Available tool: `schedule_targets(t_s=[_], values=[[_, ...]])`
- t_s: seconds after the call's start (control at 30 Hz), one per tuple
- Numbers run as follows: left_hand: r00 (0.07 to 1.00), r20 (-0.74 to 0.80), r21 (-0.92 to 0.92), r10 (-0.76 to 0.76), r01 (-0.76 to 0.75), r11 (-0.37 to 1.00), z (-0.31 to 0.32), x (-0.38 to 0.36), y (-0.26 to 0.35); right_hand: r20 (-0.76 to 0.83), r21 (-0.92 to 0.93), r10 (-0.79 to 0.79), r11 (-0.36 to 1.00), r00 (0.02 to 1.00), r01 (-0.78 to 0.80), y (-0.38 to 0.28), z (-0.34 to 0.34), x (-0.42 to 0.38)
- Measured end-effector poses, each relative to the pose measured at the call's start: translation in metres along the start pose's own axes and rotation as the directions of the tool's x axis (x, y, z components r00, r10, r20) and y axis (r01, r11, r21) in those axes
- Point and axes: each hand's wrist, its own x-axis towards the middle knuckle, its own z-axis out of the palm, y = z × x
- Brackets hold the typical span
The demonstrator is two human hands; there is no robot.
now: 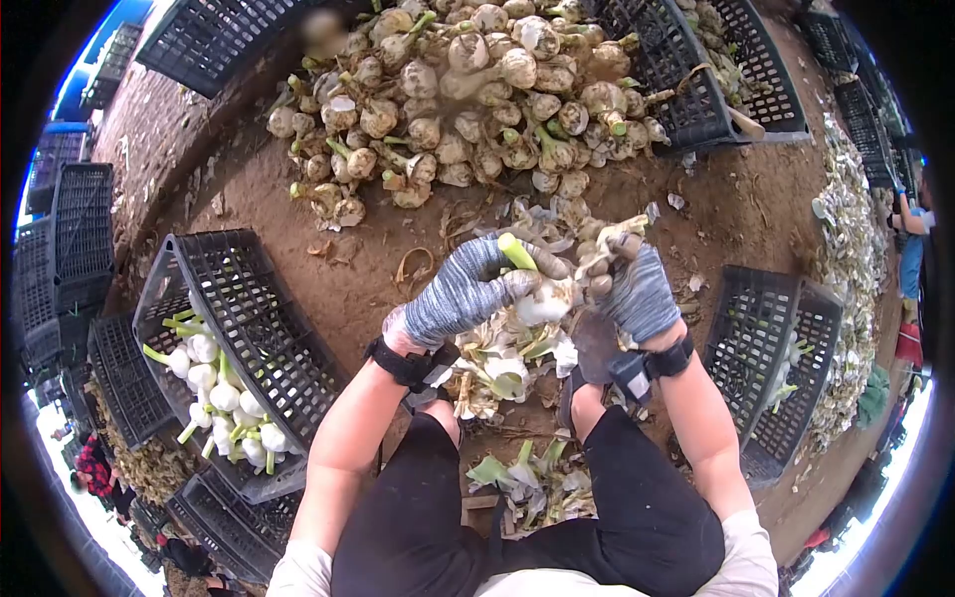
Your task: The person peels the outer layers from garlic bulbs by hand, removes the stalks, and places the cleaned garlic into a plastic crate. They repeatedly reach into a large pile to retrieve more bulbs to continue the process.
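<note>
My left hand [463, 289], in a grey glove with dark fingertips, is closed round a garlic bulb [544, 302]. The bulb's cut green stem [516, 251] points up and away past my thumb; its lower side looks white and peeled. Close beside it, my right hand [637, 291], gloved alike, pinches a dry strip of garlic skin [619, 231] at the bulb's right side. Whether the strip is still joined to the bulb is hidden by my fingers. Loose peelings [505, 373] lie on the ground below both hands, between my feet.
A heap of unpeeled garlic [468, 109] lies ahead on the bare soil. Peeled white bulbs fill part of a tilted black crate [269, 318] at my left. More black crates stand at right [751, 328] and far right ahead [686, 104]. People are in the distance.
</note>
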Motion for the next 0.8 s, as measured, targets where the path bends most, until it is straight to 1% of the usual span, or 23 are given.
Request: schedule_targets(t_s=[0.07, 0.1, 0.13, 0.17, 0.2, 0.23, 0.27, 0.3, 0.33, 0.37, 0.4, 0.43, 0.47, 0.5, 0.53, 0.57, 0.6, 0.63, 0.67, 0.7, 0.73, 0.77, 0.8], values=[[0.983, -0.061, -0.123, -0.174, 0.166, 0.978, 0.008, -0.002, 0.010, -0.014, 0.033, -0.022, 0.999, 1.000, 0.022, 0.001, -0.025, 0.010], [0.982, -0.115, -0.176, -0.150, 0.129, 0.976, 0.011, -0.001, 0.008, 0.070, -0.384, -0.103, 0.915, 0.992, 0.123, -0.005, -0.020, 0.012], [0.982, -0.114, -0.175, -0.148, 0.127, 0.976, 0.012, 0.000, 0.007, 0.071, -0.384, -0.106, 0.915, 0.992, 0.125, -0.001, -0.025, 0.013], [0.974, -0.167, -0.208, -0.153, 0.117, 0.971, 0.013, 0.000, 0.004, 0.279, -0.851, -0.319, 0.355, 0.906, 0.387, 0.007, -0.035, 0.014], [0.962, -0.219, -0.243, -0.161, 0.106, 0.964, 0.013, 0.000, 0.001, 0.556, -0.808, -0.308, -0.416, 0.772, 0.416, 0.013, -0.041, 0.013], [0.954, -0.231, -0.188, -0.192, 0.150, 0.971, 0.011, 0.000, -0.003, 0.373, -0.926, -0.235, -0.155, 0.897, 0.344, 0.007, -0.026, 0.001], [0.953, -0.230, -0.190, -0.195, 0.152, 0.970, 0.011, 0.001, -0.006, 0.371, -0.927, -0.234, -0.154, 0.899, 0.342, 0.002, -0.009, -0.007], [0.958, -0.238, -0.162, -0.163, 0.127, 0.979, 0.012, 0.002, -0.009, 0.198, -0.922, -0.201, 0.295, 0.959, 0.252, -0.001, 0.008, -0.013], [0.961, -0.242, -0.132, -0.132, 0.102, 0.986, 0.014, 0.002, -0.011, 0.051, -0.724, -0.094, 0.682, 0.994, 0.101, -0.001, 0.021, -0.017], [0.962, -0.236, -0.131, -0.135, 0.106, 0.986, 0.015, 0.003, -0.011, 0.104, -0.699, -0.149, 0.692, 0.983, 0.179, 0.002, 0.030, -0.018], [0.966, -0.223, -0.064, -0.127, 0.115, 0.991, 0.015, 0.004, -0.012, 0.100, -0.695, -0.156, 0.696, 0.983, 0.181, 0.005, 0.032, -0.016], [0.971, -0.209, 0.003, -0.118, 0.122, 0.993, 0.016, 0.005, -0.012, 0.111, -0.709, -0.109, 0.687, 0.988, 0.156, 0.006, 0.032, -0.015], [0.973, -0.198, 0.004, -0.118, 0.121, 0.993, 0.016, 0.006, -0.011, 0.121, -0.725, -0.064, 0.676, 0.991, 0.132, 0.005, 0.031, -0.014], [0.970, -0.194, -0.051, -0.146, 0.139, 0.989, 0.016, 0.006, -0.009, 0.118, -0.669, 0.031, 0.741, 0.993, 0.056, -0.001, 0.027, -0.011], [0.966, -0.193, -0.108, -0.174, 0.156, 0.982, 0.016, 0.007, -0.007, 0.120, -0.653, 0.044, 0.756, 0.992, 0.046, -0.007, 0.025, -0.013], [0.963, -0.208, -0.154, -0.173, 0.142, 0.978, 0.017, 0.008, -0.003, 0.113, -0.652, 0.028, 0.756, 0.993, 0.053, -0.011, 0.021, -0.015], [0.963, -0.207, -0.155, -0.173, 0.142, 0.978, 0.017, 0.008, -0.006, 0.107, -0.651, 0.013, 0.757, 0.994, 0.060, -0.013, 0.020, -0.016], [0.964, -0.228, -0.066, -0.140, 0.128, 0.990, 0.016, 0.007, -0.010, 0.107, -0.651, 0.013, 0.757, 0.994, 0.061, -0.011, 0.022, -0.018], [0.963, -0.246, 0.023, -0.106, 0.115, 0.993, 0.016, 0.006, -0.012, 0.077, -0.644, -0.022, 0.762, 0.997, 0.067, -0.008, 0.025, -0.020], [0.964, -0.246, 0.022, -0.106, 0.115, 0.993, 0.017, 0.007, -0.012, 0.045, -0.637, -0.057, 0.768, 0.997, 0.072, -0.004, 0.028, -0.021], [0.967, -0.242, 0.100, -0.077, 0.104, 0.990, 0.017, 0.007, -0.012, 0.043, -0.637, -0.057, 0.768, 0.997, 0.071, -0.002, 0.031, -0.022], [0.970, -0.237, 0.176, -0.050, 0.094, 0.980, 0.018, 0.007, -0.011, 0.120, -0.747, -0.171, 0.633, 0.978, 0.202, 0.002, 0.033, -0.023], [0.971, -0.235, 0.175, -0.052, 0.095, 0.980, 0.018, 0.008, -0.007, 0.214, -0.824, -0.266, 0.467, 0.940, 0.320, 0.003, 0.034, -0.024]])
